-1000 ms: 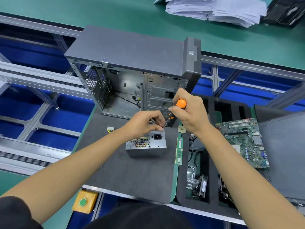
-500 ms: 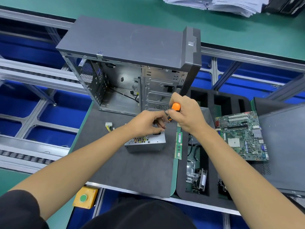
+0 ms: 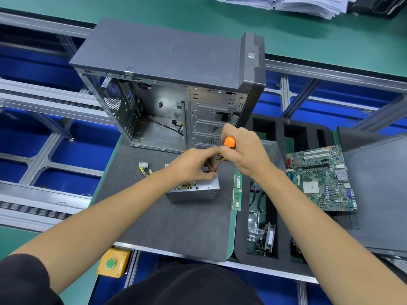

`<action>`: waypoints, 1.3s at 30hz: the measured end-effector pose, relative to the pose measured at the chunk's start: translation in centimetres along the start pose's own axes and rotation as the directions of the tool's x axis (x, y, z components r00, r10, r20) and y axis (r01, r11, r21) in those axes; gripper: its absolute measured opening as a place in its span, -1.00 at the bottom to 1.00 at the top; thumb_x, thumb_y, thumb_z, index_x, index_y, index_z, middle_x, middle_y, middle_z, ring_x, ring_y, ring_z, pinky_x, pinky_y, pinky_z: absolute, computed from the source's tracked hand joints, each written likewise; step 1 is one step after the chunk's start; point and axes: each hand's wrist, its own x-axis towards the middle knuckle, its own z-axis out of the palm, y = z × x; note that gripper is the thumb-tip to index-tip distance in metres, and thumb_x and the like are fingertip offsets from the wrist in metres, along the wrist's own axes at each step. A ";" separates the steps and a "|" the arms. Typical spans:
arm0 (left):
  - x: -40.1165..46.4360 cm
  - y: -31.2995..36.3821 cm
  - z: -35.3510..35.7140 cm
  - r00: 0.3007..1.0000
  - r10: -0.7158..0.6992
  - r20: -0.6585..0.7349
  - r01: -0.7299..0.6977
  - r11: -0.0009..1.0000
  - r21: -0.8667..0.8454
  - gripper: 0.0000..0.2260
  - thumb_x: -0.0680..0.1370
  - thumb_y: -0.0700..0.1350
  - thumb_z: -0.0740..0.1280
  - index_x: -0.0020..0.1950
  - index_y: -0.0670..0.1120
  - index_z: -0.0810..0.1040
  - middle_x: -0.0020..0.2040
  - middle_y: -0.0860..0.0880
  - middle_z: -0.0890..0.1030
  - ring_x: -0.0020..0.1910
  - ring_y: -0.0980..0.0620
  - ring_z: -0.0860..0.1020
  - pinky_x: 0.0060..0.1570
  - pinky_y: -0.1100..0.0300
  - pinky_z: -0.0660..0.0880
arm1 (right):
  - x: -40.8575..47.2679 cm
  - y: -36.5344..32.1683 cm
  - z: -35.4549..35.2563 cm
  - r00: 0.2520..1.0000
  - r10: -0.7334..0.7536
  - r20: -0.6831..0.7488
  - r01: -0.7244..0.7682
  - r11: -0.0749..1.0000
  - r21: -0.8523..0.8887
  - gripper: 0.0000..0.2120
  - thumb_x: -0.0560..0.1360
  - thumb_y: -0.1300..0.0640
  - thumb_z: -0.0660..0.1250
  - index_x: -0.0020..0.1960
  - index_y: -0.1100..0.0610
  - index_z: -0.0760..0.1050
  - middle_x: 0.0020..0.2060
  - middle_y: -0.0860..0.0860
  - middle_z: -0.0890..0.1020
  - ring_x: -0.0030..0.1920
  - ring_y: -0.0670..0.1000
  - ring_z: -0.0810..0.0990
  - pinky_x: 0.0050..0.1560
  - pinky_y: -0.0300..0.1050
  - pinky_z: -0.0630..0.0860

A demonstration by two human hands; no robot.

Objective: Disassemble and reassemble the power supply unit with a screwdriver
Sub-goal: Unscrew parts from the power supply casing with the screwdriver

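Observation:
The silver power supply unit [image 3: 193, 191] lies on the dark foam mat [image 3: 180, 225], its vented face toward me. My left hand [image 3: 193, 165] rests on its top far edge, fingers curled and pinching near the screwdriver tip; what it pinches is hidden. My right hand [image 3: 244, 150] grips the orange-handled screwdriver [image 3: 229, 143], shaft angled down-left to the unit's top right corner. The unit's yellow-and-black cable with a white connector [image 3: 144, 168] lies to its left.
An open grey PC case [image 3: 167, 84] stands right behind the unit. A green RAM stick [image 3: 237, 192] lies just right of it. Farther right, a black foam tray [image 3: 262, 227] holds a fan and parts, then a motherboard [image 3: 319, 179] and a side panel [image 3: 378, 190]. A yellow button box [image 3: 113, 263] sits below.
The view shifted so the unit's front face is foreshortened. My right hand dropped the screwdriver closer to my left fingers at the unit's top right corner. The unit stayed put.

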 end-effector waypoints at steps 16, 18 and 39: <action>0.3 -0.5 0.6 0.998 -0.046 -0.047 0.058 0.955 0.291 -0.59 0.40 0.09 0.57 -0.06 0.36 0.33 -0.24 0.35 0.63 -0.13 0.46 0.37 0.11 0.23 0.22 | -0.2 0.8 1.0 0.999 -0.018 0.032 0.020 0.997 -0.071 -0.85 0.42 -0.09 0.20 -0.16 -0.06 0.26 -0.40 0.03 0.47 -0.29 0.08 0.42 -0.33 -0.13 0.26; 0.3 -0.6 0.5 0.998 -0.030 -0.050 0.044 0.955 0.292 -0.60 0.40 0.09 0.57 -0.07 0.36 0.35 -0.26 0.35 0.62 -0.11 0.49 0.36 0.08 0.24 0.18 | -0.1 0.8 1.1 0.999 -0.021 0.033 0.023 0.996 -0.082 -0.85 0.42 -0.08 0.19 -0.15 -0.04 0.28 -0.41 0.03 0.45 -0.29 0.08 0.41 -0.33 -0.16 0.25; 0.2 -1.0 0.0 0.998 -0.064 -0.005 0.063 0.958 0.280 -0.47 0.44 0.05 0.54 -0.08 0.63 0.30 -0.33 0.51 0.49 -0.04 0.52 0.35 0.16 0.48 0.11 | 0.5 0.2 1.4 0.995 -0.091 0.028 0.094 0.988 -0.123 -0.83 0.39 -0.11 0.17 -0.18 -0.13 0.17 -0.48 -0.12 0.31 -0.32 0.12 0.40 -0.34 -0.18 0.17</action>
